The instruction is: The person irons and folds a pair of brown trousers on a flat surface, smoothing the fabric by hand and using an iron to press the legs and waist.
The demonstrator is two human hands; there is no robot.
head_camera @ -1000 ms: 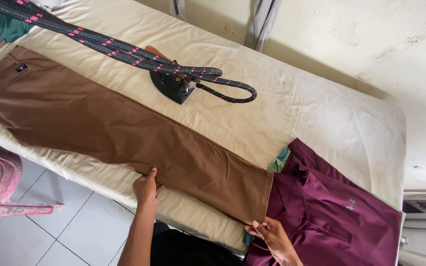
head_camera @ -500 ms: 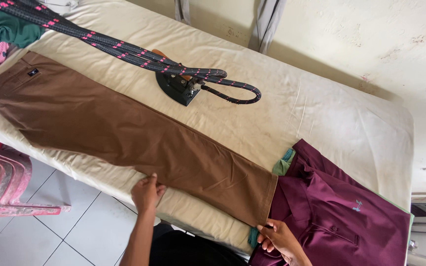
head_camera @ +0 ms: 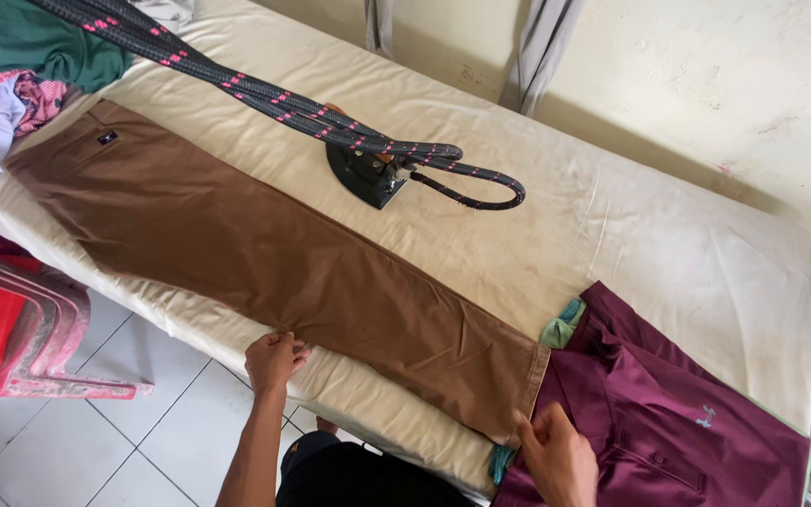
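Brown trousers (head_camera: pixel 265 253) lie flat and lengthwise on a cream-covered ironing table (head_camera: pixel 668 244), waistband at the far left, hem at the near right. My left hand (head_camera: pixel 274 360) pinches the near edge of the trouser leg about midway along. My right hand (head_camera: pixel 556 453) grips the hem corner, where it meets a folded maroon polo shirt (head_camera: pixel 678 413). A black iron (head_camera: pixel 368 174) rests on the table beyond the trousers, with a black-and-pink braided cord (head_camera: pixel 237 84) running from it up to the left.
A heap of clothes, green, red and white (head_camera: pixel 11 75), sits at the table's far left end. Stacked red plastic chairs (head_camera: pixel 2 329) stand on the white tiled floor below the left side. A pale wall runs behind the table.
Both hands have closed on the trousers' near edge: the left went from flat fingers to a pinch, the right slid up over the hem corner. The camera view has shifted, showing more of the clothes heap.
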